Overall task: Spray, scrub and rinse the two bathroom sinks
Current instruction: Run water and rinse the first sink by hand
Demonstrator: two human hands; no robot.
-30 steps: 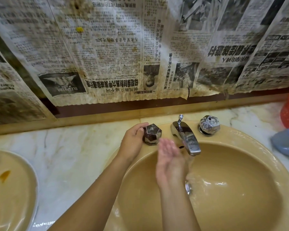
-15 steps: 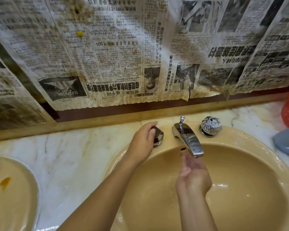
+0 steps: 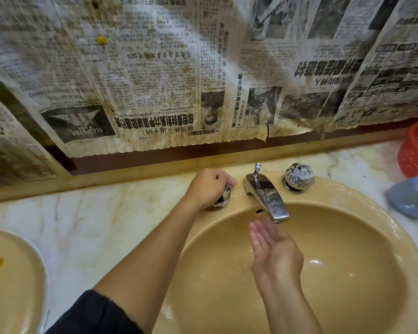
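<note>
A tan oval sink fills the lower right, its basin wet. My left hand grips the left faceted tap knob, fingers curled over it so most of the knob is hidden. The chrome spout points into the basin; no stream shows under it. My right hand lies open and wet, palm up, just below the spout tip, holding nothing. The right knob stands free. A second tan sink shows partly at the lower left with an orange stain.
A pale marble counter joins the two sinks. Stained newspaper covers the wall behind. A red plastic basket and a grey-blue object sit on the counter at the far right.
Water ran over my right hand a second ago; no stream shows now. My left hand closed over the left knob, and my right hand moved under the spout, palm up.
</note>
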